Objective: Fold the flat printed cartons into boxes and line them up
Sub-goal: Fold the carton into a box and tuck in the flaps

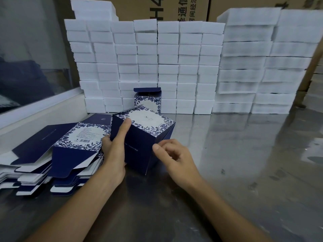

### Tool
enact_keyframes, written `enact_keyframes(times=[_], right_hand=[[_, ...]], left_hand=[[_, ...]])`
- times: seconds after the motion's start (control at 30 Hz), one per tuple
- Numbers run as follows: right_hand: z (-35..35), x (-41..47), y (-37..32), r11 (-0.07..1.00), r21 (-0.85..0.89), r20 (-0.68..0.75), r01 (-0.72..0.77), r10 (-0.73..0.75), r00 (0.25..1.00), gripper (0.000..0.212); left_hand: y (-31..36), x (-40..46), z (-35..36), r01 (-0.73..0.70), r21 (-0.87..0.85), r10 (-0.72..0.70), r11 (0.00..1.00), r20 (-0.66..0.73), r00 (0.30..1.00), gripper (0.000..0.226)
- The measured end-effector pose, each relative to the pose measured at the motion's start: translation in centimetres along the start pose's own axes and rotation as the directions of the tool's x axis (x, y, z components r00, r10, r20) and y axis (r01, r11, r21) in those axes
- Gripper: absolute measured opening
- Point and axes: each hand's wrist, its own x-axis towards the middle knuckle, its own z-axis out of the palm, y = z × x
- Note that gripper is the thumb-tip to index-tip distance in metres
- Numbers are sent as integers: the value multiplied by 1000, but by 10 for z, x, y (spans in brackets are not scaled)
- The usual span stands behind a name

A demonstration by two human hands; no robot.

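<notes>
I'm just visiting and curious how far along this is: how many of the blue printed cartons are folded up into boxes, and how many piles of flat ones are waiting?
Box in the hands, gripped by the left hand, with the right hand at its edge: 1
Standing box with lid open, by the white foam blocks: 1
Piles of flat cartons: 1, sheets too many to count
Total: 2 boxes, 1 pile
</notes>
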Motion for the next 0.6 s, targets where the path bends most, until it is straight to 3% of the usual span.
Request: enact_keyframes(times=[0.1,0.3,0.37,0.47,0.53,0.6], right_hand=[[-1,1,2,999,6,20,-46,46,999,49],[-3,2,1,997,72,5,-36,36,999,51],[-3,3,-3,980,156,29,-122,119,993,48],[-4,5,-3,949,241,63,-204,195,979,43],[-6,7,0,950,214,19,-225,227,974,35],[-9,9,7,975,47,-55,-216,218,974,36]], left_hand=[[0,1,-2,-3,15,3,1000,4,1000,95],[3,1,-8,-23,-75,36,997,178,983,91],[3,1,-8,-101,-94,116,990,170,978,76],[2,0,-7,-246,-63,253,967,177,951,33],[-2,2,-8,-325,-35,325,945,208,922,29],[-3,2,-8,-420,-2,409,908,227,884,35]])
